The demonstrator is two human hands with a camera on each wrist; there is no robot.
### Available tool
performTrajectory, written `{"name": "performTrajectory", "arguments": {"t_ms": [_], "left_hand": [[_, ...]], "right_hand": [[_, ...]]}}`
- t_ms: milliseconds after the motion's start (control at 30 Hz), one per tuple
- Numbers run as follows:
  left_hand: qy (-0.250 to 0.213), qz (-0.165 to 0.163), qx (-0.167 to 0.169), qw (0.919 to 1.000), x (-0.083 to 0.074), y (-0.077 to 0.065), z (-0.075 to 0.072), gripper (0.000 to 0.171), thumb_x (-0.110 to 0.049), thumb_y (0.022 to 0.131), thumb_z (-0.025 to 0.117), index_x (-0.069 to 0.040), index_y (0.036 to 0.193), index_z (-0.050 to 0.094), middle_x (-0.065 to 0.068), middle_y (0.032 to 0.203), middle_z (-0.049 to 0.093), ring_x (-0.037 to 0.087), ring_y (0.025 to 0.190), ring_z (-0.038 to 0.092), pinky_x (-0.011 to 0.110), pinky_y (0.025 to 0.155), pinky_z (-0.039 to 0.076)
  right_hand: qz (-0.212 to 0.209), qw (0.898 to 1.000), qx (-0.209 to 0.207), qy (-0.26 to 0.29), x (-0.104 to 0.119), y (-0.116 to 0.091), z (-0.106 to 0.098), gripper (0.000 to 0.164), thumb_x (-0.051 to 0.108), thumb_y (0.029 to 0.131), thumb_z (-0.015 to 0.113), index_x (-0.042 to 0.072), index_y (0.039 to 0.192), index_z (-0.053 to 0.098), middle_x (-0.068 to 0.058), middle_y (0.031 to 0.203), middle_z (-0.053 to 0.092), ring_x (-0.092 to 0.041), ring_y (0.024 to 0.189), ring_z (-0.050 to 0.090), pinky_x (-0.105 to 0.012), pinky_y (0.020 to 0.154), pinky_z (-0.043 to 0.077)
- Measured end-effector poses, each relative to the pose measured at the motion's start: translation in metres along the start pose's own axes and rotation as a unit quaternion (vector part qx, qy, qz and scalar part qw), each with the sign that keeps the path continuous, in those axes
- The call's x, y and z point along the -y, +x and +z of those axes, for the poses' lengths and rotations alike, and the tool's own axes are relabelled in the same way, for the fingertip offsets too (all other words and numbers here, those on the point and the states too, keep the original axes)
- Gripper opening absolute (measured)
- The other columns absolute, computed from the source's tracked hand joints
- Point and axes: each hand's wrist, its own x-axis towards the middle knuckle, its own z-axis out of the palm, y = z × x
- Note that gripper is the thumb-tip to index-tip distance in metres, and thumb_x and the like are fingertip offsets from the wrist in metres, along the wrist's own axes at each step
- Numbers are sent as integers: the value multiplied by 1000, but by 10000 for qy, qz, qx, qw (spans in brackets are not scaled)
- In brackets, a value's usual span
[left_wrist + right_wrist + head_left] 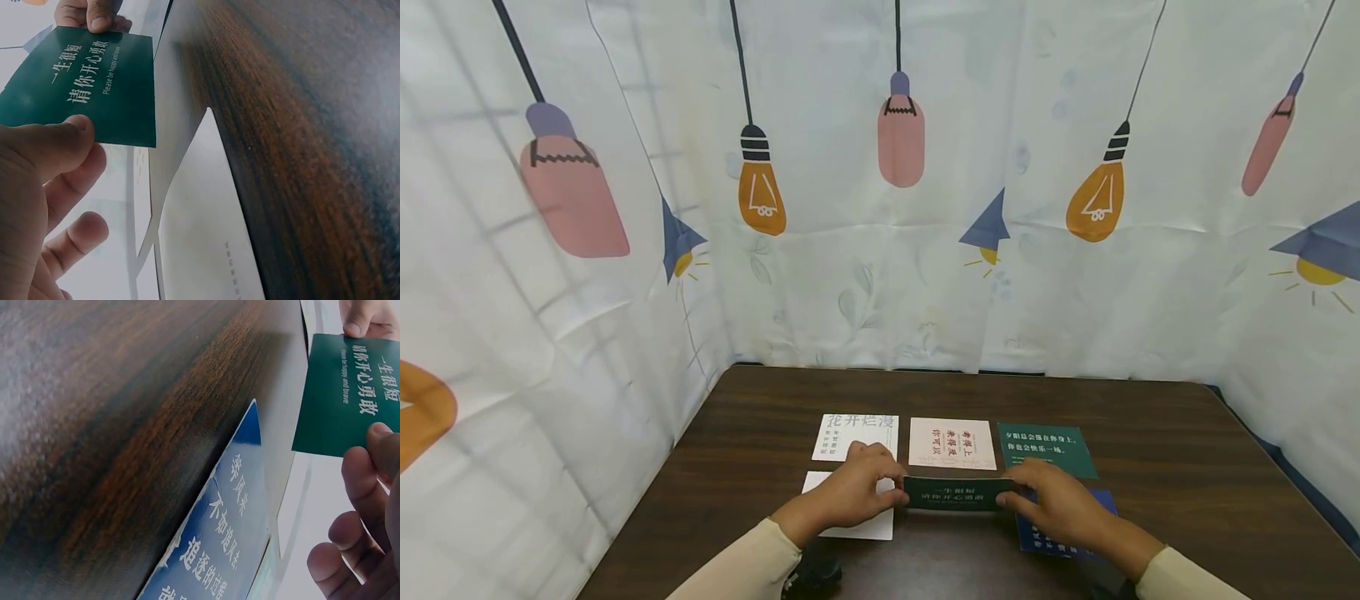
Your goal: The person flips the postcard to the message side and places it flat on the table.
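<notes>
A dark green card (pixel 955 494) with pale printed characters is held up by its two short ends, tilted above the table. My left hand (pixel 859 490) pinches its left end between thumb and fingers. At the opposite end, my right hand (pixel 1060 498) pinches it the same way. The left wrist view shows the card's printed face (pixel 119 87) and the left thumb (pixel 65 140) lying on it. Below the left hand lies a white card (pixel 868 527), partly covered by the hand. A blue card (pixel 219 531) with white characters lies under the right hand.
Along the back of the dark wooden table (pixel 760 400) lie a white card (pixel 855 446), a pinkish card (pixel 951 443) and a green card (pixel 1052 442) in a row. A curtain (pixel 842 275) printed with lamps hangs behind and beside the table.
</notes>
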Motion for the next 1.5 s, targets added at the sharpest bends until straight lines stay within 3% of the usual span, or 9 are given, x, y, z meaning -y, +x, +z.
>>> {"name": "performTrajectory", "arguments": {"t_ms": [333,433,533,733,967,1500], "left_hand": [[-169,-99,35,9998,2,0,0,5,-27,99,71,-24,96,68,-15,99,65,4,96,55,39,87,29],[-196,-95,60,9997,2,1,0,1,-23,98,71,-23,99,70,-14,100,67,3,96,55,39,88,29],[-225,-9,47,9997,2,0,-1,7,-17,96,72,-23,100,72,-16,97,66,3,94,53,39,87,27],[-331,65,12,9994,3,0,1,13,-15,94,75,-26,98,73,-25,93,62,2,93,53,40,87,26],[-360,35,7,9993,4,-1,2,15,-12,91,77,-26,95,72,-25,95,63,2,96,55,42,88,26],[-104,11,37,9999,4,-2,3,17,-12,90,77,-28,95,71,-25,98,66,1,101,56,42,88,28]], "right_hand": [[85,9999,-64,26,-1,-2,1,18,43,99,66,29,110,71,19,94,59,0,78,54,-27,63,48],[-14,9999,-100,108,-1,-3,1,13,34,100,68,27,110,71,16,96,60,0,80,54,-26,63,48],[-139,9997,-91,196,-2,-4,1,9,26,100,68,26,109,71,13,98,61,-1,83,54,-26,64,49],[-151,9996,37,243,-2,-6,0,16,19,99,70,31,110,70,10,100,62,-2,89,55,-27,68,50],[-174,9993,115,306,-2,-7,0,29,6,96,70,26,116,72,15,107,61,-3,94,58,-28,74,53],[-526,9985,54,166,-6,-7,3,28,6,94,72,22,117,73,14,104,63,-2,93,59,-28,74,55]]}}
